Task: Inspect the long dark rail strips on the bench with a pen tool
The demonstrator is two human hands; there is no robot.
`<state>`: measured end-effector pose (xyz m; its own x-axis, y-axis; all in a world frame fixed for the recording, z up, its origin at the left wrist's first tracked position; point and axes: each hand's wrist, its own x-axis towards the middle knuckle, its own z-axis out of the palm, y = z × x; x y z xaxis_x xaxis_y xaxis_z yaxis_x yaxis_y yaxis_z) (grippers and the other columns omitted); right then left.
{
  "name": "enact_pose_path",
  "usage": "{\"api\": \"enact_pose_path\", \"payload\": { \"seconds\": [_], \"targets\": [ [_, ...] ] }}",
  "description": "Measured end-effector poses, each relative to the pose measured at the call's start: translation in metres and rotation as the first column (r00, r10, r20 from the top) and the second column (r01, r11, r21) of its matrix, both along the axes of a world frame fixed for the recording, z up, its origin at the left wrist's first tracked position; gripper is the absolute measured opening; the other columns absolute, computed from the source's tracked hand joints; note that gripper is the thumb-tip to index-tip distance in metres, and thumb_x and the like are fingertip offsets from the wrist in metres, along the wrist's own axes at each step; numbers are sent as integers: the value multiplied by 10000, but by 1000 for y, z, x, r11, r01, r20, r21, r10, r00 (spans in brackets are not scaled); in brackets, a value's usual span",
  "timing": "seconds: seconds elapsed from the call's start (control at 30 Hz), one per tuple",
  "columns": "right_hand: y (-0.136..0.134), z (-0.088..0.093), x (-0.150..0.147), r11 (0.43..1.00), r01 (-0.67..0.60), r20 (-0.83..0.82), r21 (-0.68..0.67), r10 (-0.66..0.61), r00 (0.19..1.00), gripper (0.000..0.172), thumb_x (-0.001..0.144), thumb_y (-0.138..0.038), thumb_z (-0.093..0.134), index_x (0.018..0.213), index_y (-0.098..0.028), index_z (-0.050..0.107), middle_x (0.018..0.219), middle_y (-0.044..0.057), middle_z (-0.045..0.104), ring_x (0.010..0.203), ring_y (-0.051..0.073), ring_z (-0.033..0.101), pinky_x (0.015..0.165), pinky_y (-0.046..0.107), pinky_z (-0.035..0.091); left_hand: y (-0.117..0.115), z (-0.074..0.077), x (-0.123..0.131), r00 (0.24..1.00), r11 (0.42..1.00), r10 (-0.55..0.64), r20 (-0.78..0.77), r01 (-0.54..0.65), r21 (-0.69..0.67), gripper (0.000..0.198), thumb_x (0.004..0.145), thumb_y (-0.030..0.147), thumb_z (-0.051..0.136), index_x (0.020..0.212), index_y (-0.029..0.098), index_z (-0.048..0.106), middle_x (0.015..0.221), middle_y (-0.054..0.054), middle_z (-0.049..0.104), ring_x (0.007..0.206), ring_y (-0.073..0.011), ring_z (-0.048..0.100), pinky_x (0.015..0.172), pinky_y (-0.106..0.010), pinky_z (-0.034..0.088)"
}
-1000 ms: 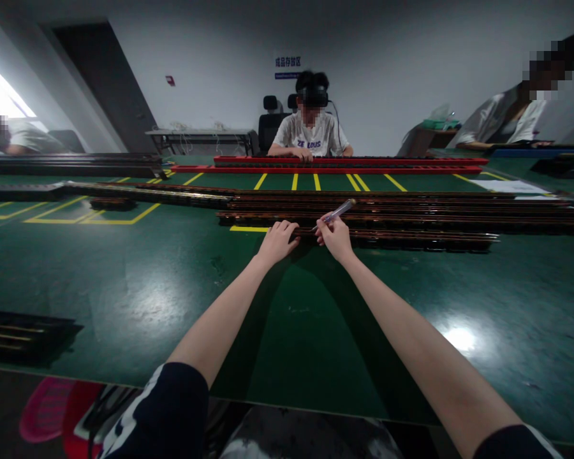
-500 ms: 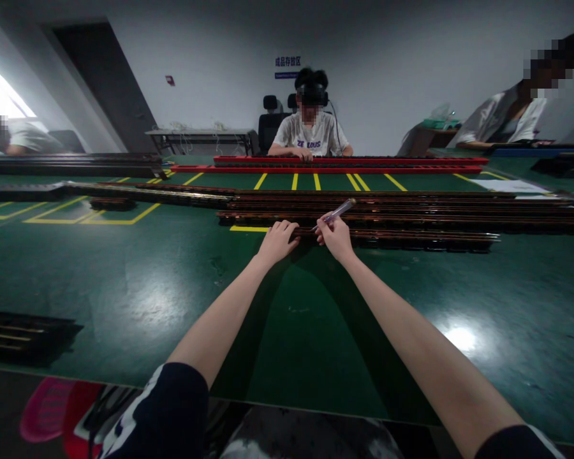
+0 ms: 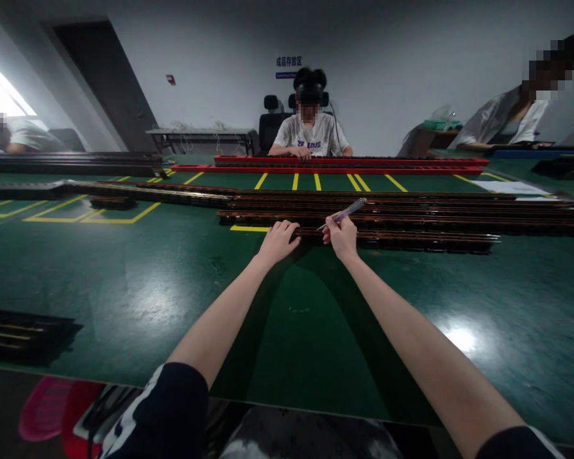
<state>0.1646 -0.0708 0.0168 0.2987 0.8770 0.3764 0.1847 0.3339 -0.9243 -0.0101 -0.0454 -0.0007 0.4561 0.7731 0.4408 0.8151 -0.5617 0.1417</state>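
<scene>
My left hand (image 3: 279, 241) is on the left end of the nearest long dark strip (image 3: 425, 240), its fingers over the top and the thumb at the near side. Beside it on the right, my right hand (image 3: 342, 236) is closed round a slim screwdriver (image 3: 350, 208) with a clear handle. The screwdriver slants, its thin tip pointing down and left toward the strip, between my hands. Whether the tip touches the strip I cannot tell. Just behind lie several more long dark strips (image 3: 411, 207) with copper-coloured edges, side by side.
The green table (image 3: 172, 274) has yellow line markings. Dark strips (image 3: 23, 331) lie at the near left, others (image 3: 67, 166) at the far left. Long red strips (image 3: 354, 169) lie before a person (image 3: 310, 131) seated opposite. White paper (image 3: 509, 186) is at the right.
My right hand has moved slightly right with the screwdriver, which now lies at a flatter slant. My left hand has stayed in place on the strip.
</scene>
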Motion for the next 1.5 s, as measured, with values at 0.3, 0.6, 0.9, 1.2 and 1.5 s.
{"api": "enact_pose_path", "payload": {
  "seconds": [0.3, 0.6, 0.9, 1.2, 1.5],
  "targets": [
    [-1, 1, -1, 1000, 1, 29, -22, 0, 1000, 148, 866, -288, 559, 791, -178, 494, 555, -50, 543, 399, 69, 524, 361, 155, 446, 0, -1, 0, 1000, 1000, 2, 3, -2, 1, 330, 899, 305, 487, 1202, 184, 540, 1174, -96, 593, 1090, -260, 514, 922, -410, 452],
    [-5, 5, -1, 999, 28, 88, -45, -24, 996, 130, 886, -260, 538, 798, -171, 507, 584, -33, 567, 418, 69, 537, 394, 161, 472, 0, 0, 0, 1000, 1000, -3, 7, 3, -5, 325, 900, 304, 481, 1195, 180, 540, 1173, -97, 593, 1087, -257, 516, 919, -411, 455],
    [-5, 5, -2, 999, 23, 78, -47, -20, 997, 142, 876, -278, 561, 798, -169, 516, 587, -27, 575, 412, 74, 536, 378, 168, 461, -1, 0, 0, 1000, 1000, 1, 11, -1, -14, 327, 902, 310, 476, 1198, 187, 538, 1179, -95, 591, 1097, -256, 510, 922, -410, 452],
    [-4, 4, -1, 998, 27, 56, -60, -24, 998, 172, 862, -314, 578, 801, -168, 508, 561, -41, 555, 390, 74, 523, 368, 168, 449, -1, 0, 0, 1000, 1000, 7, 3, -7, 1, 330, 898, 306, 481, 1201, 190, 538, 1169, -92, 591, 1095, -252, 508, 936, -405, 443],
    [-3, 1, 0, 1000, 2, 60, -31, 0, 998, 218, 857, -369, 577, 804, -167, 514, 588, -30, 572, 418, 74, 540, 382, 167, 463, -2, 2, 0, 1000, 1000, 3, 4, -3, -16, 325, 902, 308, 479, 1200, 191, 537, 1175, -91, 592, 1091, -251, 514, 918, -398, 448]
  ]
}}
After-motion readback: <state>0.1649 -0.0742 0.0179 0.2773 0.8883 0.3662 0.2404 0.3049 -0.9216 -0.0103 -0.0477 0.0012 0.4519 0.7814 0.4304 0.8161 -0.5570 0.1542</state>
